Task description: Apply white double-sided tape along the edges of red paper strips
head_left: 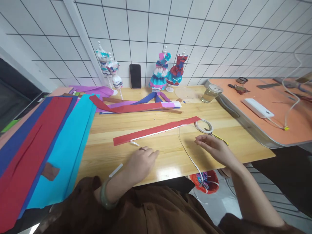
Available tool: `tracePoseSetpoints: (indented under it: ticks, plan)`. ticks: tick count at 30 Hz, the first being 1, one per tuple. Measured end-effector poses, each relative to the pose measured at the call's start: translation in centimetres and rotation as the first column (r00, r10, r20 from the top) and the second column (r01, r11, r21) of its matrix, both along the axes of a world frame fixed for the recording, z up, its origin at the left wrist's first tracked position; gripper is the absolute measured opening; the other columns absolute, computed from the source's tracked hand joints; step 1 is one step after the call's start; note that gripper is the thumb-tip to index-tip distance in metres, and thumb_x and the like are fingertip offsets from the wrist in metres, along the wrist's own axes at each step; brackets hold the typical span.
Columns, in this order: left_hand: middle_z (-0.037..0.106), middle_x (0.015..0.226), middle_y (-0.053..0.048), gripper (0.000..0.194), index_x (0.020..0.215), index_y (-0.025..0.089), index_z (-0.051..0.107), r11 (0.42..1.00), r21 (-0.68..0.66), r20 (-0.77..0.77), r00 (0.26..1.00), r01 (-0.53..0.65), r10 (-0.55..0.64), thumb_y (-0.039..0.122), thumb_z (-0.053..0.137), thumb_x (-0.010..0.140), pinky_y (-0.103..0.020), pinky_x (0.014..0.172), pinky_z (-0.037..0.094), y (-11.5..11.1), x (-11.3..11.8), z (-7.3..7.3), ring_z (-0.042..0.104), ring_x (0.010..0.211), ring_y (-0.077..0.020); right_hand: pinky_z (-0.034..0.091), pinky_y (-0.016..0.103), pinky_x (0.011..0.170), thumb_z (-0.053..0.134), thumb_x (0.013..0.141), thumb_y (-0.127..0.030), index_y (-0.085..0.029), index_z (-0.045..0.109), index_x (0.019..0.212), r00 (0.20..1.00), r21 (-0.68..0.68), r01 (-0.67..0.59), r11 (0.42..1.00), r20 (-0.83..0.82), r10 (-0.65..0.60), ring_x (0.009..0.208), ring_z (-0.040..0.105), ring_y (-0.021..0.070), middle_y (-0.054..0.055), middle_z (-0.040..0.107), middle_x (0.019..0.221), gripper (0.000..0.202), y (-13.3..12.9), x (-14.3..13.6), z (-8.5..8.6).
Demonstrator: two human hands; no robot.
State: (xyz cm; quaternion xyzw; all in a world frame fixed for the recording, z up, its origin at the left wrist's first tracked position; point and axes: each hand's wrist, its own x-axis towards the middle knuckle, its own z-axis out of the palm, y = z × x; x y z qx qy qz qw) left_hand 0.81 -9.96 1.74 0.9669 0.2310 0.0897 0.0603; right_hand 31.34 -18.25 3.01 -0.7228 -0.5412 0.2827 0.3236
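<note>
A red paper strip (156,130) lies slantwise on the wooden table, with narrow white tape (159,130) along its near edge. Below it my left hand (142,162) is low over the table, fingers curled; whatever they may hold is hidden. My right hand (212,145) hovers at the right, fingertips pressed together, with nothing visible between them. Just beyond it are a roll of white tape (208,131) and a thin yellow-and-black tool (220,139). A thin white strip (186,151) runs from the red strip over the table edge. White scraps (115,170) lie near my left hand.
Long coloured paper sheets (70,139) cover the left side. Behind are layered paper strips (136,107), a phone (135,76), small dressed mannequins (159,73) and a lidded glass jar (211,93). A red bin (212,182) stands below the edge. An orange table (243,123) adjoins.
</note>
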Motion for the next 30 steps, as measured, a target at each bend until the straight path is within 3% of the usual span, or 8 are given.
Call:
tracePoseSetpoints:
  ticks: [5,8,11,16,22,25,30]
  plan:
    - [0.065,0.093,-0.005,0.028,0.102,0.019,0.058,0.949,-0.145,0.234,0.922,-0.279,0.307,0.02,0.035,0.086,-0.03,0.079,0.043,2.1,-6.5,-1.4,0.058,0.087,-0.0162,0.047,0.033,0.078,0.052,0.08,-0.039,-0.021,0.06,0.09,1.0,0.053,-0.016,0.998,0.013,0.015,0.088,0.06,0.0209,0.007,0.065,0.093,0.022,-1.1,-5.8,0.2]
    - [0.066,0.095,-0.004,0.026,0.098,0.019,0.06,0.856,-0.284,0.268,0.821,-0.433,0.504,0.024,0.038,0.084,-0.028,0.077,0.045,3.3,-9.1,-1.7,0.059,0.085,-0.0158,0.047,0.034,0.076,0.048,0.083,-0.034,-0.021,0.059,0.09,0.992,0.08,-0.122,0.989,-0.03,0.125,0.084,0.06,0.0198,0.007,0.064,0.092,0.018,-0.5,-10.2,0.3]
    - [0.066,0.093,-0.004,0.028,0.096,0.018,0.062,0.781,-0.365,0.252,0.754,-0.507,0.607,0.029,0.04,0.082,-0.029,0.075,0.046,4.1,-10.8,-1.7,0.06,0.08,-0.0161,0.048,0.033,0.072,0.045,0.084,-0.028,-0.022,0.056,0.092,0.972,0.092,-0.225,0.97,-0.055,0.23,0.078,0.059,0.0181,0.006,0.063,0.09,0.015,0.7,-14.6,0.0]
    - [0.065,0.09,-0.005,0.031,0.098,0.016,0.062,0.752,-0.389,0.248,0.726,-0.532,0.642,0.03,0.041,0.08,-0.027,0.072,0.046,5.4,-12.2,-1.8,0.058,0.077,-0.0154,0.048,0.03,0.061,0.046,0.081,-0.021,-0.023,0.05,0.102,0.967,0.185,-0.237,0.954,-0.047,0.25,0.068,0.057,0.0149,0.007,0.059,0.099,0.021,3.3,-19.4,-1.2]
    - [0.062,0.084,-0.005,0.035,0.105,0.014,0.059,0.743,-0.355,0.176,0.739,-0.568,0.65,0.03,0.044,0.077,-0.027,0.075,0.045,7.5,-12.5,-1.9,0.056,0.08,-0.0167,0.048,0.034,0.065,0.047,0.079,-0.019,-0.023,0.046,0.115,0.975,0.228,-0.223,0.948,0.031,0.222,0.062,0.053,0.014,0.009,0.054,0.106,0.036,6.1,-21.1,-3.2]
    - [0.062,0.086,-0.006,0.037,0.106,0.013,0.059,0.744,-0.334,0.112,0.759,-0.579,0.641,0.032,0.046,0.077,-0.029,0.077,0.044,8.8,-11.6,-2.0,0.056,0.084,-0.0184,0.048,0.035,0.069,0.048,0.08,-0.022,-0.021,0.047,0.116,0.973,0.209,-0.229,0.951,0.088,0.215,0.069,0.056,0.0166,0.01,0.055,0.108,0.036,7.0,-21.8,-3.7]
    - [0.06,0.1,-0.009,0.037,0.105,0.014,0.06,0.829,-0.252,0.09,0.841,-0.5,0.534,0.035,0.047,0.078,-0.031,0.085,0.041,10.0,-9.6,-2.3,0.054,0.095,-0.0202,0.045,0.033,0.076,0.044,0.085,-0.026,-0.02,0.056,0.105,0.958,0.181,-0.264,0.947,0.164,0.236,0.086,0.057,0.0203,0.009,0.061,0.099,0.024,7.5,-22.8,-3.9]
